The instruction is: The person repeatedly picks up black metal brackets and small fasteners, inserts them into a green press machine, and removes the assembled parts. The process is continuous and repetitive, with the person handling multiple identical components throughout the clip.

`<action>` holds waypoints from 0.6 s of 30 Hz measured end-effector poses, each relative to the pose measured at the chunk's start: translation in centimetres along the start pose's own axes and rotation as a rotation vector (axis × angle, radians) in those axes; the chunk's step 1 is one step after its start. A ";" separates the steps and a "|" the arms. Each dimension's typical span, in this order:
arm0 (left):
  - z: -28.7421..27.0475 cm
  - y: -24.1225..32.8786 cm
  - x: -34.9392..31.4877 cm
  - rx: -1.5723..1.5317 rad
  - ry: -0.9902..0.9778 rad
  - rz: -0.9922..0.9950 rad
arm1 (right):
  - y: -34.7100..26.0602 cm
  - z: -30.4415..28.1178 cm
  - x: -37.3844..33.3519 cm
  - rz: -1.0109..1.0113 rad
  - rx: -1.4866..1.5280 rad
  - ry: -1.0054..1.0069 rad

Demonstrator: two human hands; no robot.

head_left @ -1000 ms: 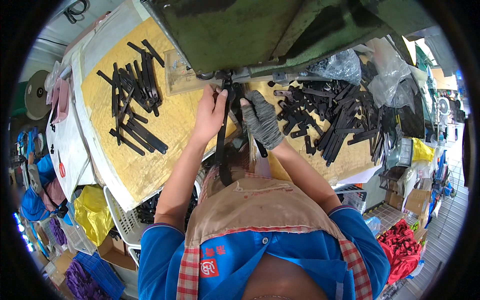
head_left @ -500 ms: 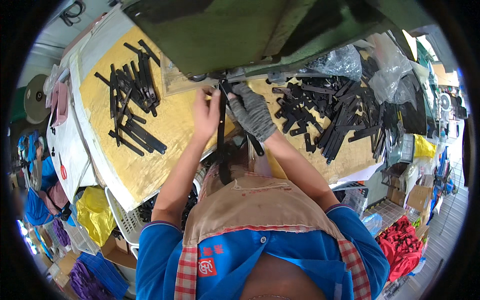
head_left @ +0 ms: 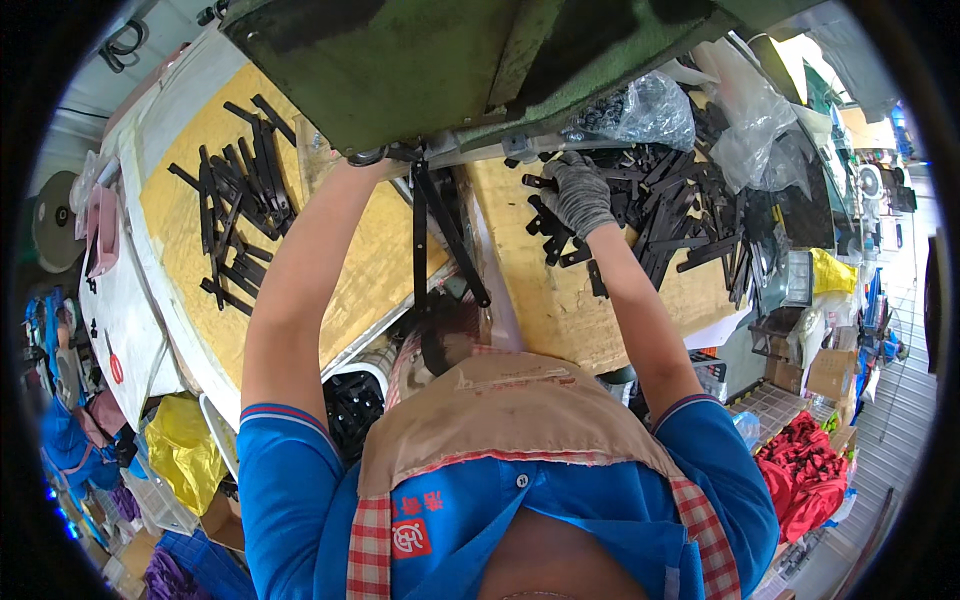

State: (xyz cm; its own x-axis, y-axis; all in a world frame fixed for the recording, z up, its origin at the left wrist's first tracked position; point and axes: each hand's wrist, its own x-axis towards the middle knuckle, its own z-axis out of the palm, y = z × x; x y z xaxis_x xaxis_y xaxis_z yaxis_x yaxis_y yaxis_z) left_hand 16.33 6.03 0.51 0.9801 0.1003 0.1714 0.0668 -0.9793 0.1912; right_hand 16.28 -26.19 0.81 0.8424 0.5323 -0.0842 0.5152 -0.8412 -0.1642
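Observation:
My left forearm (head_left: pixel 310 260) reaches up under the green machine housing (head_left: pixel 400 80), which hides the hand and its fingers. In the grey knit glove, my right hand (head_left: pixel 578 197) is at the edge of a heap of small black angled parts (head_left: pixel 548 225). Its fingers curl down among them, and what they grip is hidden. Two long black flat strips (head_left: pixel 420 240), joined near their top ends, hang below the machine in a narrow V. Neither hand visibly touches the strips' lower lengths.
More black strips (head_left: pixel 245 180) lie on the yellow board at left. Longer black strips (head_left: pixel 680 230) are heaped at right beside clear plastic bags (head_left: pixel 650 110). A white basket (head_left: pixel 372 370) of black parts stands below the table edge.
Both hands have left the strips, which now hang by themselves. My left hand has gone up and left under the machine; my right hand has moved right to the small parts.

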 end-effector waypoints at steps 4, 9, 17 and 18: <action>-0.7 -1.5 -3.3 -0.295 0.236 0.020 | 0.4 -0.5 -0.4 0.038 0.126 0.035; -3.2 2.0 -10.5 -1.061 0.106 -0.279 | 0.8 1.6 -2.4 -0.017 0.497 0.359; -2.3 5.8 -13.2 -1.014 0.475 -0.151 | -5.7 -0.6 -1.9 -0.059 0.905 0.182; -2.0 5.6 -13.6 -0.962 0.485 -0.173 | -6.8 -1.7 -1.6 -0.087 0.958 0.172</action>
State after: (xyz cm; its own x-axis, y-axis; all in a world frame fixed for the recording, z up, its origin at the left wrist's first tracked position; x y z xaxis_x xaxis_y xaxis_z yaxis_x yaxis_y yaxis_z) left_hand 2.99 -0.51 1.13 0.7794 0.4888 0.3919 -0.1846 -0.4186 0.8892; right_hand 11.72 -21.46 3.75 0.8580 0.5042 0.0980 0.2941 -0.3257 -0.8986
